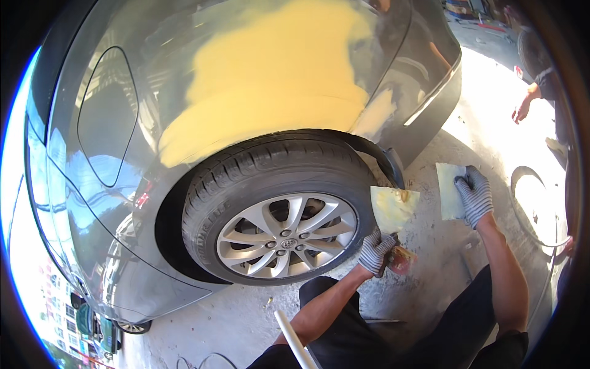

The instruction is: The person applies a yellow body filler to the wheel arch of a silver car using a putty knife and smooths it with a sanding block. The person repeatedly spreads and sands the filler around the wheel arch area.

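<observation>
My left hand (376, 251), in a grey-striped glove, is closed on a pale yellow, squarish sheet (393, 212) with brownish smears along its top edge. A reddish-brown piece (402, 261) shows just below those fingers; its kind is unclear. To the right, my gloved right hand (475, 195) grips the edge of a pale greenish rectangular sheet (450, 187). Both sheets are held up apart from the car, beside its rear wheel (289, 240). Above the wheel, yellow filler (270, 80) covers a broad area of the dark grey car panel (163, 49).
My knees (344, 332) are bent below my hands. A white rod-like piece (295, 341) crosses my left forearm. At the right edge another person's hand (522, 107) hangs near a hose (544, 277) on the concrete floor. A second car (98, 332) stands at the lower left.
</observation>
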A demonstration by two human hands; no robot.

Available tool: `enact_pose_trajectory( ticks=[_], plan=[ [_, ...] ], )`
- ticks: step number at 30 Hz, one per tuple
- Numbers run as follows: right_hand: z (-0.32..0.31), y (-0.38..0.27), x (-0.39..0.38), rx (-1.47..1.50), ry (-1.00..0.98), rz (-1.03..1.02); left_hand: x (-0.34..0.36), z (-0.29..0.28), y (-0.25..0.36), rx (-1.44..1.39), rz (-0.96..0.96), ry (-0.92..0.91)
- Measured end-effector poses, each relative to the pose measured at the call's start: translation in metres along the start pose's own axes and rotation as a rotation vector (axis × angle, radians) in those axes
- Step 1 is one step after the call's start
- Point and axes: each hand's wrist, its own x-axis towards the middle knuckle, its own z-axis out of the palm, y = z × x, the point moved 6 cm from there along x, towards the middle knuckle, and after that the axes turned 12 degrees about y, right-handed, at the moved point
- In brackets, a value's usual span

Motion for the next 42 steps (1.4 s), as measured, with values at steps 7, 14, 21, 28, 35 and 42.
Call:
enact_pose_trajectory(
  ticks=[7,14,21,28,35,42],
  plan=[
    [-0.002,-0.001,-0.002,-0.005,-0.010,0.066,0.009,-0.010,-0.020,-0.078,-0.060,0.039],
    [-0.001,0.010,-0.002,-0.027,-0.040,0.090,0.012,-0.002,-0.011,-0.084,-0.025,0.089],
    [0.000,0.010,-0.002,-0.041,-0.048,0.073,0.012,-0.002,-0.005,-0.003,0.030,0.105],
    [0.002,0.010,0.000,-0.064,-0.061,0.077,0.014,-0.002,-0.010,-0.016,0.025,0.067],
    [0.004,0.008,-0.002,-0.031,-0.043,0.067,0.016,-0.004,-0.015,-0.007,0.062,0.090],
    [0.005,0.011,0.000,-0.099,-0.087,0.089,0.016,-0.004,-0.017,-0.016,0.023,0.070]
  ],
)
